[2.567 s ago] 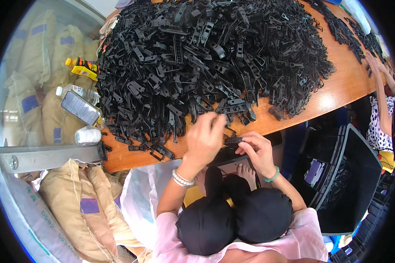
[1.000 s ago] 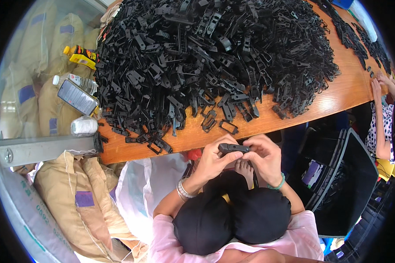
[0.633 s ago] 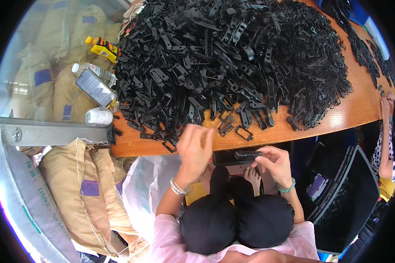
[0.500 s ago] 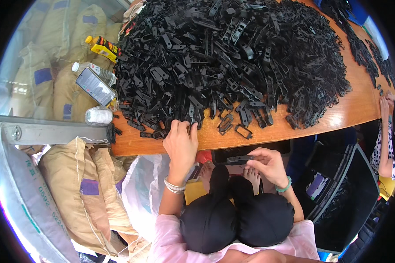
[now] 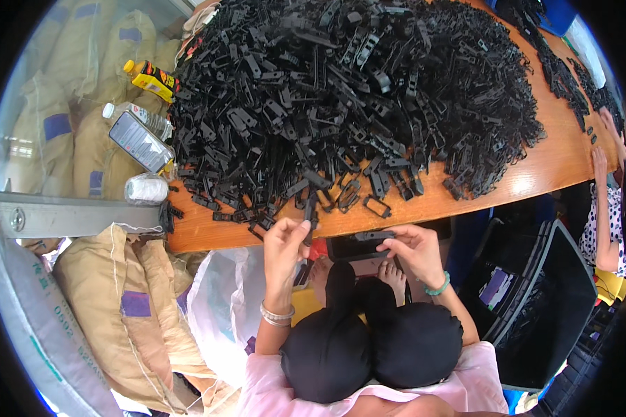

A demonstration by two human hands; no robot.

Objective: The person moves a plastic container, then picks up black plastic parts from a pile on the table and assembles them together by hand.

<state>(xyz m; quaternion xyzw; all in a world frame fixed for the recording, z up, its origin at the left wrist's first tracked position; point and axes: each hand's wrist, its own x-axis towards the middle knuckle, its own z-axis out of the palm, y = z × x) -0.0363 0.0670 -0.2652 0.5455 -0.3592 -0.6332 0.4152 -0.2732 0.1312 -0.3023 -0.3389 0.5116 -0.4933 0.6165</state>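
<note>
A large heap of small black plastic parts (image 5: 278, 104) covers much of the wooden table (image 5: 209, 236). At the table's front edge, my left hand (image 5: 285, 247) pinches a narrow black plastic part (image 5: 311, 210) between thumb and fingers, holding it roughly upright. A little to the right, over the gap between table and lap, my right hand (image 5: 417, 254) is closed on a long flat black plastic part (image 5: 370, 236) that points left. The two held parts are apart. Just beyond them lies a loose rectangular black frame (image 5: 377, 206).
Along the heap's left side are a yellow bottle (image 5: 154, 80), a phone (image 5: 140, 141), a clear bottle and a white roll (image 5: 146, 188). Tan sacks (image 5: 118, 292) stand at left. A black crate (image 5: 556, 306) is at right, near another person's arms (image 5: 603, 201).
My left hand has drawn back from the heap's edge and lifted out a narrow black plastic part. My right hand keeps its part and has shifted slightly up.
</note>
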